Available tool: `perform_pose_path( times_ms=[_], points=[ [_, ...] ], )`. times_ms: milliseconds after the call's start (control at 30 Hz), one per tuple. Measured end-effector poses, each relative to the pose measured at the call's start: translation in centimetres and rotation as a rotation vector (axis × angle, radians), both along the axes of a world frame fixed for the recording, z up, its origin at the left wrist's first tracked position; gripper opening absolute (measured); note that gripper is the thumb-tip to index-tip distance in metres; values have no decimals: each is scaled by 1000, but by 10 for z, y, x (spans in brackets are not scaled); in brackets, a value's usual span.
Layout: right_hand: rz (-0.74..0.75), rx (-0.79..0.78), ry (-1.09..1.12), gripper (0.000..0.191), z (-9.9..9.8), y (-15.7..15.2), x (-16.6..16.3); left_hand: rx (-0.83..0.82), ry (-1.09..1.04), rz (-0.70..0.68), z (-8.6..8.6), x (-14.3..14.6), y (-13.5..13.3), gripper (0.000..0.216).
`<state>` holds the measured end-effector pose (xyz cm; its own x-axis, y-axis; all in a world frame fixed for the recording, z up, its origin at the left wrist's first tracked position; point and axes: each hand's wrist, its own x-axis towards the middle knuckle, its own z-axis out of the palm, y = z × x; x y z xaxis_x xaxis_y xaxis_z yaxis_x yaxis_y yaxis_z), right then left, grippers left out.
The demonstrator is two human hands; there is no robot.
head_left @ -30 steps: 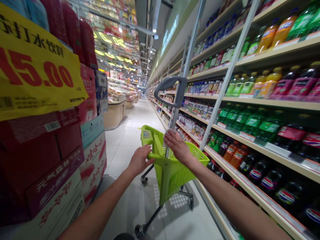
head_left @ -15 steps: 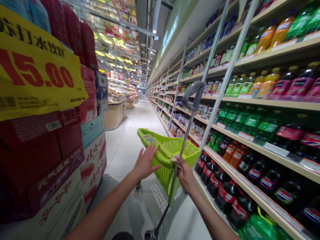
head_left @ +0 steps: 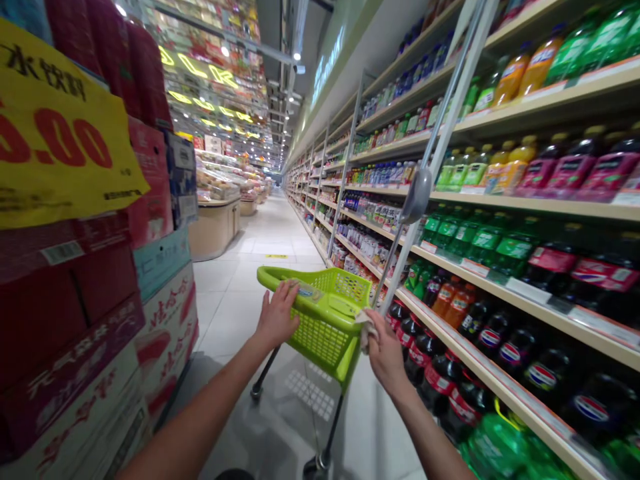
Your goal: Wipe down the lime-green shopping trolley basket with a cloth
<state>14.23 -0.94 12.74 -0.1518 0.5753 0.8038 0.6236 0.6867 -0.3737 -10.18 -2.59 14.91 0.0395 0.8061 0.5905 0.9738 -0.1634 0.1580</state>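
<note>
A small lime-green shopping cart point(head_left: 315, 340) with a perforated basket stands in front of me, turned at an angle on thin dark legs with casters. My left hand point(head_left: 277, 317) is on the near side of its handle, fingers bent over the bar beside a small label panel point(head_left: 307, 291). A crumpled whitish cloth point(head_left: 367, 327) is pinched in my right hand point(head_left: 383, 347), touching the right end of the handle. From that corner a thin pole point(head_left: 393, 260) slants upward, carrying a grey loop-shaped grip point(head_left: 417, 197).
Shelves of bottled drinks point(head_left: 500, 233) run along the right, close to the cart. Stacked drink cartons point(head_left: 60, 293) with a yellow price sign point(head_left: 65, 133) crowd the left. A tiled aisle point(head_left: 270, 227) stretches ahead past a wooden display counter point(head_left: 215, 230).
The cart's handle has swung left and its basket now shows more side-on. My left hand has shifted left with it; my right hand with the cloth has moved slightly right.
</note>
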Motion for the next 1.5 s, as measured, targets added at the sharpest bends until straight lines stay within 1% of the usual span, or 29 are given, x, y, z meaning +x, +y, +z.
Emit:
perform_pose_path(
  times_ms=[67, 133, 267, 333, 400, 533, 600, 667, 767, 833, 900, 967, 1033, 1067, 1100, 1167, 1267, 1333, 1400, 1433, 1500],
  points=[
    [-46, -11, 3, 47, 2, 4, -1, -21, -5, 22, -2, -5, 4, 67],
    [-50, 1, -36, 45, 4, 5, -20, 5, 1, -19, -7, -4, 7, 68],
    [43, 53, -203, 44, 6, 2, -73, 72, -40, -93, -16, 4, 9, 63],
    [75, 80, -263, 43, 6, 3, -82, 87, -66, -114, -18, 5, 8, 62],
    [58, 90, -268, 43, 7, 7, -69, 100, -94, -122, -19, 4, 7, 61],
    [-62, 30, -187, 44, 12, 19, -15, 98, -140, -142, -18, 5, 2, 62],
    [-118, -9, -152, 43, 14, 23, -6, 86, -159, -146, -18, 9, 0, 63],
    [-109, -30, -142, 43, 15, 23, -20, 83, -174, -147, -19, 12, -2, 63],
    [19, -32, -150, 44, 16, 18, -67, 92, -196, -159, -21, 14, -4, 63],
    [102, -40, -118, 45, 20, 15, -94, 100, -236, -171, -18, 12, -6, 60],
    [171, -93, -38, 48, 29, 14, -107, 130, -310, -163, -10, 13, -8, 53],
    [251, -191, 68, 51, 37, 14, -105, 155, -359, -186, 2, 21, -8, 47],
    [307, -286, 177, 51, 43, 14, -94, 125, -326, -263, 11, 35, -5, 46],
    [305, -310, 214, 51, 45, 14, -88, 95, -293, -302, 14, 44, -2, 47],
    [279, -313, 229, 52, 45, 14, -81, 69, -261, -325, 16, 52, 1, 47],
    [178, -275, 189, 55, 42, 14, -70, 64, -224, -326, 16, 66, 7, 43],
    [33, -229, 43, 58, 36, 11, -57, 135, -191, -354, 12, 73, 12, 35],
    [-21, -218, -14, 58, 35, 8, -51, 177, -159, -422, 10, 64, 12, 36],
    [-56, -198, -20, 57, 35, 7, -46, 211, -156, -451, 8, 44, 10, 36],
    [-62, -190, -14, 56, 35, 7, -44, 229, -178, -429, 7, 31, 10, 34],
    [-61, -181, -10, 56, 36, 6, -41, 264, -255, -324, 4, 5, 10, 29]
  ],
)
